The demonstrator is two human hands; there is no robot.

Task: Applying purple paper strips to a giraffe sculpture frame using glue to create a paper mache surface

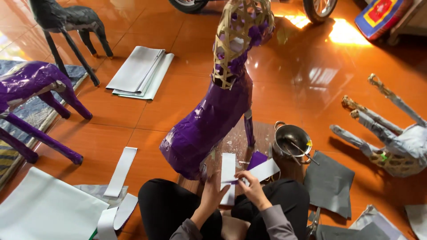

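A tall woven bamboo horse frame stands in front of me, its body covered in shiny purple paper, its neck and head still bare lattice. My left hand rests on a white paper strip lying on a board by the horse's rear. My right hand pinches another white strip with a purple side, held just above my lap. Both hands are close together over my dark trousers.
A metal pot with sticks in it sits right of the horse. Grey sheets lie at right, white strips and sheets at left, folded paper farther off. Other paper horses stand at left, back left, and lie at right.
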